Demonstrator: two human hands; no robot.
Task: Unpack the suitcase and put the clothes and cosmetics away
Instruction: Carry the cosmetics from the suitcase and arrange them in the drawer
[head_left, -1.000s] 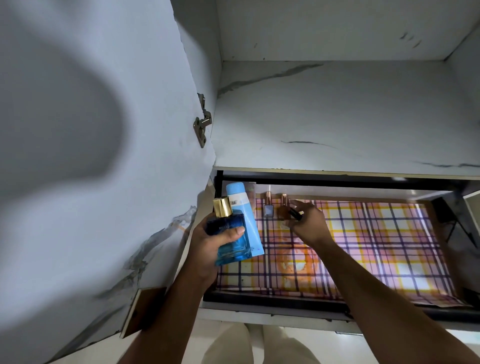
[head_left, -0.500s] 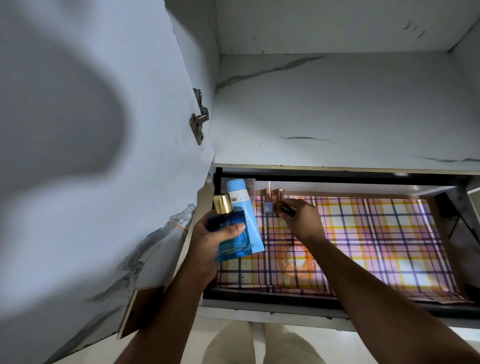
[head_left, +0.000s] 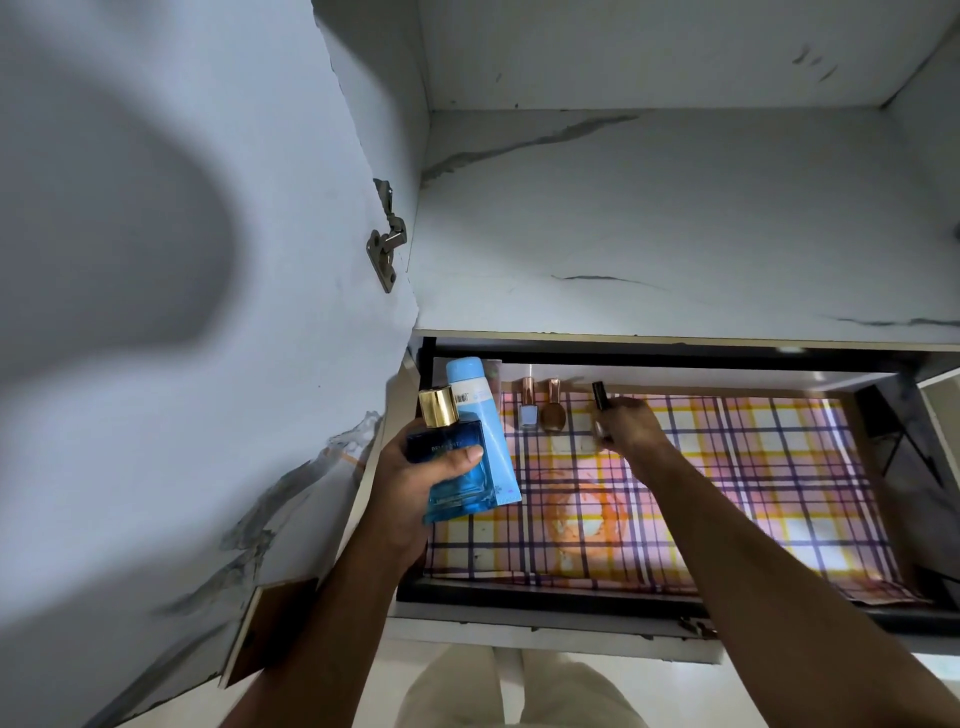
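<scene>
Because it is a thin dark stick, likely a lipstick or liner, the small tube (head_left: 600, 402) pinched in the right hand (head_left: 628, 428) looks light, stiff and smooth, so a fingertip hold round its lower half seems right, and it could topple easily once stood on end. It stands nearly upright, its long axis running away from the person, capped top toward the drawer's back wall, held just above the checked liner (head_left: 727, 467) near the back of the open drawer (head_left: 545, 597). That grip is pressed together on the tube's lower end; the fingers themselves are blurred. Just to its left stand a pale blue nail polish bottle (head_left: 528, 410) and a brown one (head_left: 552, 413), both upright with copper caps, close together against the back wall, so I judge the tube is meant to join that row. Further left, the left hand (head_left: 415, 483) holds a blue perfume bottle (head_left: 457, 467) with a gold cap and, behind it, a light blue squeeze tube (head_left: 475, 410), thumb curled across the glass. The perfume looks heavy, slick and breakable; the squeeze tube looks soft. Both point up and away, caps toward the cabinet shelf (head_left: 675, 234) above the drawer. At the left hangs the open door (head_left: 156, 312) with its hinge (head_left: 387, 249).
</scene>
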